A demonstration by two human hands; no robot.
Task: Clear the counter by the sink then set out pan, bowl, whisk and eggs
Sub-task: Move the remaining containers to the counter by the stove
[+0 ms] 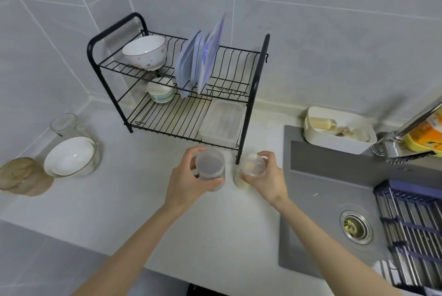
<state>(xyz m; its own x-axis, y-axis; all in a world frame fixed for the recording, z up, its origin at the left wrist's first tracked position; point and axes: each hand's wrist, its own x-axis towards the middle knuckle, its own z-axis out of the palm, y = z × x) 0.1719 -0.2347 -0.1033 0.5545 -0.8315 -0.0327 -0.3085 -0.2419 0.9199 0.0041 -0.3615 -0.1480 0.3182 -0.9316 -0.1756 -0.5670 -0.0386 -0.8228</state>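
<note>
My left hand (185,187) grips a translucent lidded plastic jar (211,168) standing on the white counter (134,214) in front of the dish rack. My right hand (267,177) holds a smaller clear jar (251,169) with pale contents, just right of the first and beside the rack's front leg. A white patterned bowl (146,51) rests on the top shelf of the black wire dish rack (181,94). No pan, whisk or eggs are in view.
The rack also holds blue lids (198,63), a small striped cup (161,91) and a clear rectangular box (222,123). A glass bowl with a white plate (71,157), a glass pitcher (64,124) and a wooden board (21,177) sit left. The grey sink (330,200) and faucet (406,128) lie right.
</note>
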